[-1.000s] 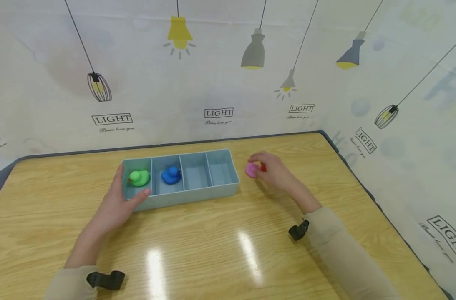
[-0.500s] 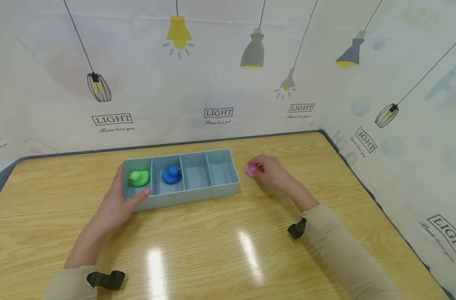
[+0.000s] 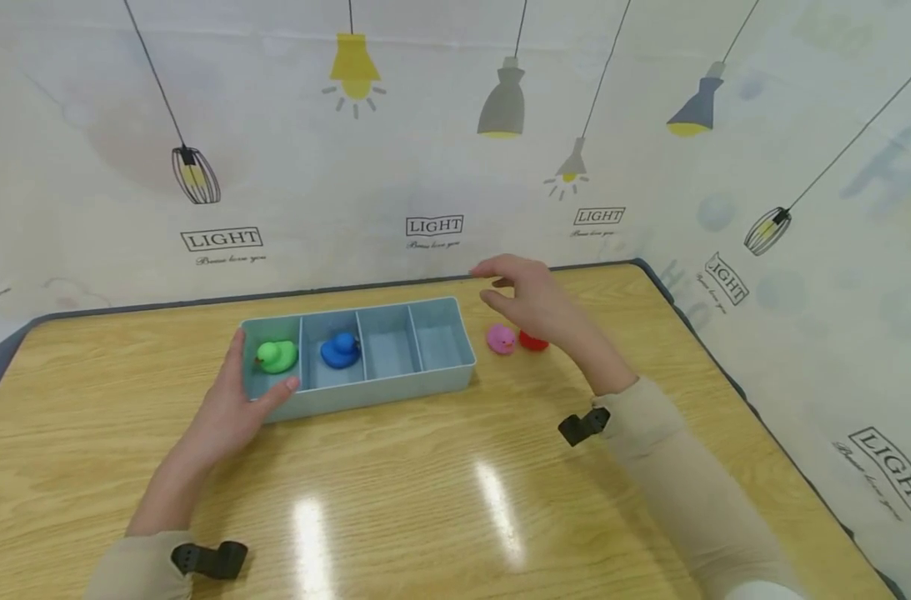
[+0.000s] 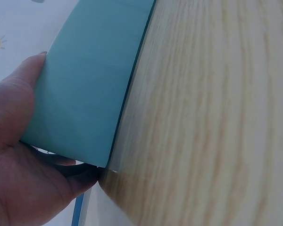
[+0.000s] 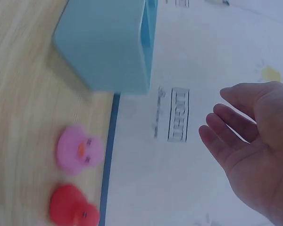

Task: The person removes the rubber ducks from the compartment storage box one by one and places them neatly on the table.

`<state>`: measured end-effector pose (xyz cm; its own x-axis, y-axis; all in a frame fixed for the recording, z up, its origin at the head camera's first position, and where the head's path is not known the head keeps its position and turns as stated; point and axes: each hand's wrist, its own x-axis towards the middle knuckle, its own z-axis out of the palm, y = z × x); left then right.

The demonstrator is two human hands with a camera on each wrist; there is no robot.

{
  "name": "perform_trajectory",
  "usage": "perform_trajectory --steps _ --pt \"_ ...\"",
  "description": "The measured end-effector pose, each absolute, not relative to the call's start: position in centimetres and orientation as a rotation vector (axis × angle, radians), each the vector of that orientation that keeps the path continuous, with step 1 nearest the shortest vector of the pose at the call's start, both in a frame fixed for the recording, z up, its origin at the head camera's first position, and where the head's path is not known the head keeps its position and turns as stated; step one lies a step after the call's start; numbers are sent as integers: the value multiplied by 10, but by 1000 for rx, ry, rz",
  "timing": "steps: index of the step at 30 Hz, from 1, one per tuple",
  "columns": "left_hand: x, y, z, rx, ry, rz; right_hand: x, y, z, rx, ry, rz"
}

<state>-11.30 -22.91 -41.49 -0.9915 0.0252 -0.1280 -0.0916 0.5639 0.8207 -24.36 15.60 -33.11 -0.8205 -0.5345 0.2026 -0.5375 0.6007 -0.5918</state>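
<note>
A light blue-grey box (image 3: 395, 390) divided into compartments stands on the table. My left hand (image 3: 233, 408) holds its left end, thumb over the front rim and fingers around the end wall; the left wrist view shows this hand (image 4: 23, 141) at the box's corner. A green rubber duck (image 3: 278, 357) sits in the leftmost compartment, a blue rubber duck (image 3: 340, 351) in the one beside it. My right hand (image 3: 538, 300) is raised with nothing in it, fingers loosely bent, above a pink rubber duck (image 3: 501, 339) and a red rubber duck (image 3: 533, 341), partly hidden in the head view.
The wooden table (image 3: 395, 492) has a dark edge along the back and right side. Directly behind it rises a pale wall covering (image 3: 290, 167) printed with lamps. Both wrists wear small black cameras, a left one (image 3: 213, 560) and a right one (image 3: 584, 426).
My right hand has let go of the pink duck and lifted up and back from it. The pink duck now faces forward. My left hand and the box stay put.
</note>
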Motion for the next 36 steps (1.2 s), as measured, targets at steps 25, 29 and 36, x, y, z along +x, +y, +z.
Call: perform_trajectory --steps 25,29,36 --pt "-115 -232 -419 -50 2670 1433 -232 -12 -368 1528 -2889 872" --pt "-115 -231 -417 -53 2664 1427 -234 -17 -374 1530 -2959 756" --pt "-115 -232 -417 -55 2668 1416 -235 -22 -382 1553 -2992 593"
